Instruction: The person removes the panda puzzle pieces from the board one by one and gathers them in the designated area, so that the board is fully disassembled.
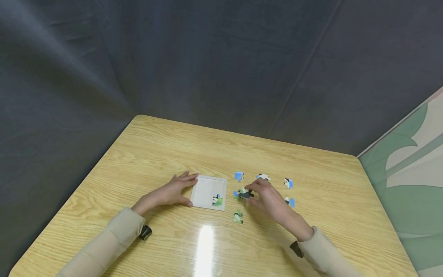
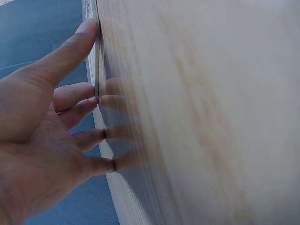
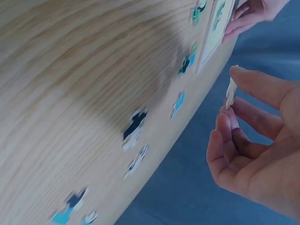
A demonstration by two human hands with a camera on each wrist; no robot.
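Note:
My right hand pinches a jigsaw puzzle piece between thumb and fingertips, held above the table. Seen from the head, a dark, partly green piece shows at those fingertips, overlapping another piece below. To the left lies a shallow white puzzle tray, with one panda-patterned piece in its near right corner. My left hand rests at the tray's left edge, thumb near the front corner and fingers spread toward the back. In the left wrist view the thumb touches the thin edge.
Several loose pieces lie right of the tray: a blue one, a white and black one, blue-edged ones farther right, and a green one in front. Dark cloth hangs behind the wooden table.

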